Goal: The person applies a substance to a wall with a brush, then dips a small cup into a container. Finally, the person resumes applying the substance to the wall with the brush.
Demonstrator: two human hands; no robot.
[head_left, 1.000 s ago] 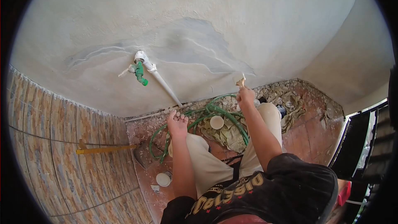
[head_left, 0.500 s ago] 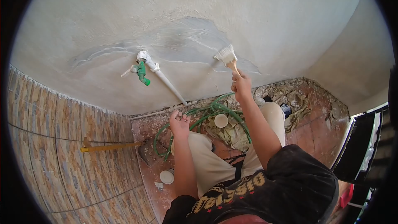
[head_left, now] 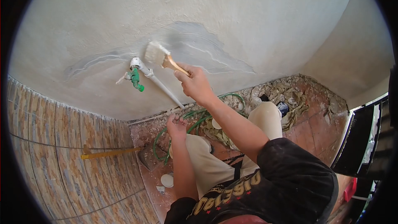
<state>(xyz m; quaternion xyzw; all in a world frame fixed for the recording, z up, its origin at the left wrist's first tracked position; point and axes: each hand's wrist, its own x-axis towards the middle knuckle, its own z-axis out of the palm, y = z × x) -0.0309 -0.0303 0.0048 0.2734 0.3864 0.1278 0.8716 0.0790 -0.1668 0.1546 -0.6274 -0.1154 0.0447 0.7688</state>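
Note:
In my right hand is a wide paintbrush, gripped by its wooden handle, its pale bristles coated in white. The bristles are over the wall, just right of the pipe joint. A darker grey, wet-looking patch with white streaks spreads behind and beside the brush. Below the bristles, a green tap with a white-smeared handle sticks out from a white pipe. My left hand hovers by my knee, empty, fingers loosely bent and apart, with a green hose behind it.
Crumpled cloth or sheeting and debris cover the floor along the wall. A white cup lies by the hose, and a white round container stands left of my leg. A yellow strip crosses the stone-patterned tiles.
My right hand has swept the paintbrush left across the grey patch, from its right end to near the tap. My left hand has shifted slightly, its fingers more bent.

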